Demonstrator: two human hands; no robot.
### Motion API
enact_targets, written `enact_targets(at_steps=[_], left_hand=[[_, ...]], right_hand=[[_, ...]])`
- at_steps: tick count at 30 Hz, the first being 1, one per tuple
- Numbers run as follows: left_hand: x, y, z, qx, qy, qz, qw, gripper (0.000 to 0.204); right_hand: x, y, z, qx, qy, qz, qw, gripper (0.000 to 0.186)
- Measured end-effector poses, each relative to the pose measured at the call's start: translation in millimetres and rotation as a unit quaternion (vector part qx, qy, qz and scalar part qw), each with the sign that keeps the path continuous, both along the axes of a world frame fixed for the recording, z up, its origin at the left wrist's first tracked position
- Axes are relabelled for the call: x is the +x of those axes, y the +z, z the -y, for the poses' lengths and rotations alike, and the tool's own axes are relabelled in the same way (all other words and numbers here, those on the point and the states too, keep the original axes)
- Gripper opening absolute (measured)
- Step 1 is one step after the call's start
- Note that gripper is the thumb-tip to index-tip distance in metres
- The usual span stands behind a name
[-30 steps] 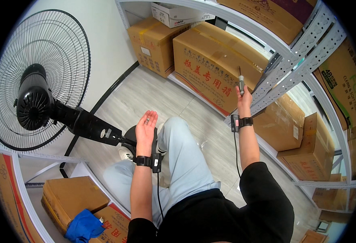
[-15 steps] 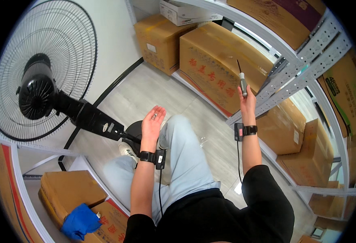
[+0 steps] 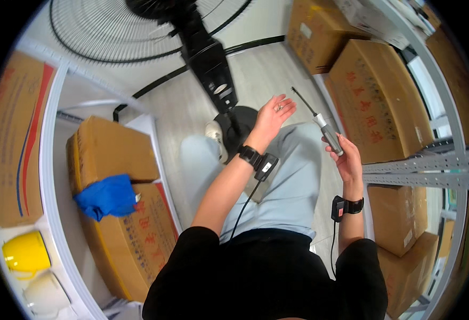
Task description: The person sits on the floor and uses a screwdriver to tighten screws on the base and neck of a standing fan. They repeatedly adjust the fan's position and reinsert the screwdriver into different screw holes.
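Observation:
A screwdriver (image 3: 328, 133) with a grey and white handle and a dark thin shaft is in my right hand (image 3: 347, 157). My fingers close around the lower handle, and its tip points up and to the left. My left hand (image 3: 274, 117) is palm up with fingers stretched out. Small shiny metal pieces (image 3: 279, 108) rest on it, too small to name surely. Just beyond my left hand stands a black pedestal fan, its pole (image 3: 208, 64) rising from a round base (image 3: 248, 118) on the floor. The fan's wire cage (image 3: 112, 32) is partly cut off.
A white shelf (image 3: 58, 154) on the left holds cardboard boxes (image 3: 114, 149), a blue cloth (image 3: 106, 197), a yellow mug (image 3: 26, 253) and a white mug (image 3: 47, 293). Large cartons (image 3: 375, 101) and a perforated metal upright (image 3: 421, 170) line the right. Cables hang from both wrist straps.
My view has turned, so the fan sits higher and the left shelf with the mugs shows more. Both hands are nearer each other, and the screwdriver tilts leftward toward the left hand.

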State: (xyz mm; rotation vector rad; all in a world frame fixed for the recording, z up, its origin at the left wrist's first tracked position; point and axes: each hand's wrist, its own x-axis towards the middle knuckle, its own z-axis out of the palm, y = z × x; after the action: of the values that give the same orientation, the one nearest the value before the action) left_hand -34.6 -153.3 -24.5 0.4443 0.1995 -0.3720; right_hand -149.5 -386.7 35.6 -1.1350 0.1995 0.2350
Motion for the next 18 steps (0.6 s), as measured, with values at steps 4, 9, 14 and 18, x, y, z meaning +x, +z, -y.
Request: enact_targets(at_steps=[4, 9, 14, 18], left_hand=[[-11, -6, -38, -0.035, 0.051, -0.009, 0.998, 0.034], [-31, -17, -94, 0.043, 0.079, 0.03, 0.995, 0.024], [-41, -29, -131, 0.13, 0.073, 0.056, 0.987, 0.027], [-44, -44, -145, 0.135, 0.089, 0.034, 0.986, 0.023]], right_hand=[[1, -15, -38, -0.007, 0.086, -0.041, 0.995, 0.04], [7, -25, -74, -0.021, 0.136, -0.069, 0.988, 0.04], [13, -24, -99, -0.06, 0.161, -0.063, 0.983, 0.042], [13, -22, -116, -0.124, 0.173, -0.049, 0.976, 0.041]])
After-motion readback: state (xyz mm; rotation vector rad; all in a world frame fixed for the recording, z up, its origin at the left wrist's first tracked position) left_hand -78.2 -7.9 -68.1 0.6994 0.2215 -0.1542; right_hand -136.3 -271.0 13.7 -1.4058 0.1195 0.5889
